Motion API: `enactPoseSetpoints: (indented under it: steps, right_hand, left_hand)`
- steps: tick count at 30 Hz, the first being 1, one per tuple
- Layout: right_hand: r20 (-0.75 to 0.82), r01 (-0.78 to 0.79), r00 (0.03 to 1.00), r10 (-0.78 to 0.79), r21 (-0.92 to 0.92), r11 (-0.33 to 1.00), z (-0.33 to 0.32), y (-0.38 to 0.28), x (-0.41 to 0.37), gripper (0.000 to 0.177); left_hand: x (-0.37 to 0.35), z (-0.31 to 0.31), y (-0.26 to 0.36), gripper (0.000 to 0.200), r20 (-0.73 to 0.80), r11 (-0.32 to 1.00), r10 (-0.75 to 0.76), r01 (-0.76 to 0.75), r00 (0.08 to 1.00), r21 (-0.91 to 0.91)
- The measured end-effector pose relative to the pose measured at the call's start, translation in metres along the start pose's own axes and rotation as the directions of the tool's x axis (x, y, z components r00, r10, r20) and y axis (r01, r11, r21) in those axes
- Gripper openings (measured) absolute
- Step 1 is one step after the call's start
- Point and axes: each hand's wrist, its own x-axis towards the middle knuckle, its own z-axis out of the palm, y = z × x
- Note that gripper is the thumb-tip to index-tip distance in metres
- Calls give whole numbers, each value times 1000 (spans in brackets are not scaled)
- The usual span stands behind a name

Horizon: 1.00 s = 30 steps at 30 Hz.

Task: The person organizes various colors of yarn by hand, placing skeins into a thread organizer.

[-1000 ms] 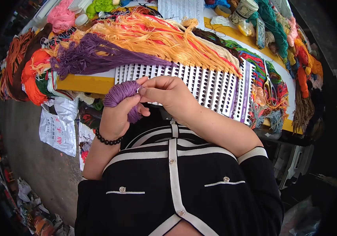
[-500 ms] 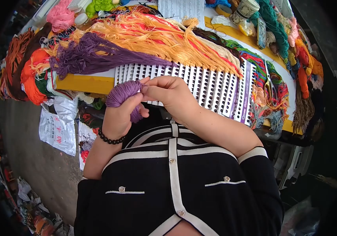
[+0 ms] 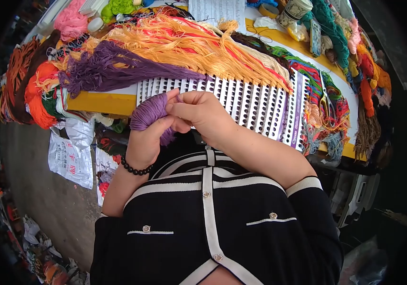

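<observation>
A bundle of purple thread (image 3: 147, 113) is wrapped around the fingers of my left hand (image 3: 149, 137), which wears a black bead bracelet at the wrist. My right hand (image 3: 198, 113) is pinched at the bundle's right side, close to the left fingertips. Whatever lies between its thumb and finger is too small to make out. Just beyond both hands are white cards with rows of punched holes (image 3: 234, 104). Dark purple threads (image 3: 118, 69) and orange threads (image 3: 175, 40) hang from these cards and spread over the table.
Scissors (image 3: 326, 102) lie on multicoloured threads at the right. Farther back are a phone (image 3: 315, 39), a patterned cup (image 3: 295, 12) and a printed sheet (image 3: 217, 10). Orange-red yarn (image 3: 41, 107) hangs off the table's left end, above a white plastic bag (image 3: 71, 159).
The purple bundle has turned in my left hand, and its fingers have shifted. My right hand has moved slightly left and stays pinched beside the bundle.
</observation>
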Motion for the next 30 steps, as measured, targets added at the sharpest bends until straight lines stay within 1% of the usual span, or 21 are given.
enactPoseSetpoints:
  steps: [2, 3, 5, 6, 8, 9, 11, 12, 14, 16, 18, 19, 20, 21, 22, 24, 25, 26, 27, 28, 30]
  right_hand:
    - [0, -1, 1000, 1, 3, 1000, -1, 0, 0, 8]
    - [-1, 0, 1000, 0, 4, 1000, -1, 0, -1, 9]
    - [2, 29, 1000, -29, 28, 999, 1, -3, -3, 10]
    - [3, 59, 998, -60, 52, 997, 3, -5, -5, 11]
    - [25, 67, 997, -68, 63, 996, 5, -8, -6, 12]
    - [45, 75, 996, -78, 74, 994, 6, -8, -7, 14]
    - [33, 79, 996, -81, 74, 994, 5, -7, -8, 16]
    - [21, 82, 996, -84, 73, 994, 4, -6, -8, 18]
    - [8, 94, 995, -95, 84, 992, 1, 1, -4, 17]
    - [-4, 106, 994, -106, 94, 990, 1, 2, -4, 16]
    - [-48, 137, 990, -130, 229, 964, 4, 1, -5, 8]
    - [-48, 137, 990, -129, 229, 964, 1, 1, -3, 8]
    - [-50, 116, 993, -106, 326, 938, -4, 0, 2, 5]
    - [-51, 96, 995, -82, 420, 902, -8, 0, 5, 5]
    - [-51, 96, 995, -82, 420, 902, -13, -1, 6, 5]
    - [82, -56, 996, 18, 491, 869, -20, -1, 7, 8]
    - [83, -57, 996, 18, 492, 869, -17, 0, 7, 8]
    - [4, -18, 1000, 17, 311, 950, -11, 1, 6, 8]
    - [-75, 8, 997, 0, 115, 993, -5, 2, 5, 9]
    - [-78, 10, 997, -2, 115, 993, -2, 2, 4, 9]
    - [-19, 4, 1000, -3, 24, 1000, 4, 2, 3, 10]
  left_hand:
    - [0, 2, -1, 47, -5, 998, 26, -25, 1000, 63]
    - [0, 2, 2, 47, -6, 998, 25, -25, 1000, 63]
    - [-2, 4, 9, 46, -72, 996, -41, 47, 997, 74]
    - [-2, 1, 9, 46, -73, 996, -42, 47, 996, 74]
    - [-2, -7, 10, 38, -38, 994, -99, 97, 994, -52]
    - [-2, -7, 9, 38, -38, 994, -99, 97, 994, -52]
    - [-1, -6, 7, 34, -56, 984, -107, 97, 993, -151]
    - [-1, -6, 5, 34, -57, 984, -106, 96, 993, -151]
    - [0, -6, 2, 31, -55, 984, -50, 40, 997, -173]
    - [0, -5, 3, 31, -66, 984, -40, 27, 997, -179]
    - [1, -5, 3, 30, -77, 983, -29, 15, 997, -184]
    - [1, -5, 2, 30, -143, 982, 19, -45, 990, -182]
    - [2, -6, 1, 31, -207, 979, 66, -104, 976, -177]
    - [1, -9, 1, 31, -207, 979, 65, -103, 976, -178]
    - [0, -16, 3, 33, -177, 980, 40, -73, 983, -184]
    - [-1, -19, 2, 35, -150, 981, 13, -41, 989, -188]
    - [-1, -17, 1, 37, -80, 988, 26, -38, 996, -148]
    - [-1, -14, 0, 39, -8, 993, 37, -38, 999, -108]
    - [-2, -9, 2, 40, 1, 993, 12, -12, 1000, -114]
    - [0, -7, 0, 40, 4, 993, 11, -11, 1000, -114]
    - [3, -5, -5, 41, -21, 998, 59, -59, 998, -4]
